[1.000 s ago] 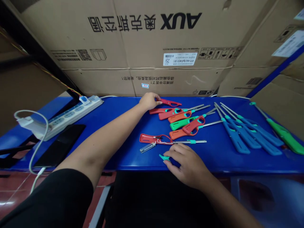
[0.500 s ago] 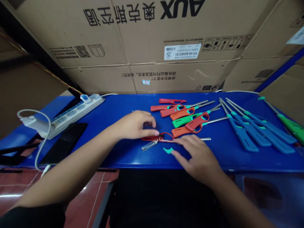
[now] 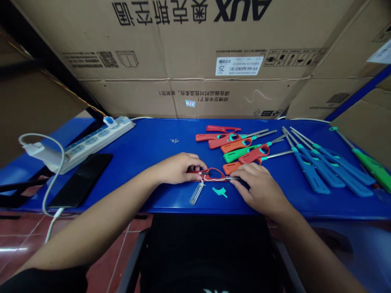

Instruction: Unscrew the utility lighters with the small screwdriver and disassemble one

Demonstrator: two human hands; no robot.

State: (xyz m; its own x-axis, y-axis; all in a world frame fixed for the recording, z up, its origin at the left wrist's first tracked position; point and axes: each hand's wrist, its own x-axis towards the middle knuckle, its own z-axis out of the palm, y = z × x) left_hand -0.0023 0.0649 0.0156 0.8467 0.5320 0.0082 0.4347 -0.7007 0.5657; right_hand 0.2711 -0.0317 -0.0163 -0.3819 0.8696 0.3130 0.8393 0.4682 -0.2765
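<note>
My left hand (image 3: 180,169) and my right hand (image 3: 255,187) both grip an opened red utility lighter (image 3: 212,175) lying on the blue table (image 3: 146,142). The left fingers hold its red body, where thin wires show. The right fingers press on its metal shaft end. Just below lie a clear glass-like tube (image 3: 197,193) and a small teal plastic piece (image 3: 220,192), neither touched by a hand. Beyond them, a pile of red, orange and green lighters (image 3: 235,142) lies close to my right hand.
Several blue lighters (image 3: 317,167) and a green lighter (image 3: 369,165) lie at the right. A white power strip (image 3: 88,144) with a cable and a black phone (image 3: 81,181) sit at the left. Large cardboard boxes (image 3: 195,61) stand behind the table.
Both hands have closed in and taken hold of the opened red lighter. The clear tube now lies apart from it, turned more upright, and the teal piece has shifted slightly.
</note>
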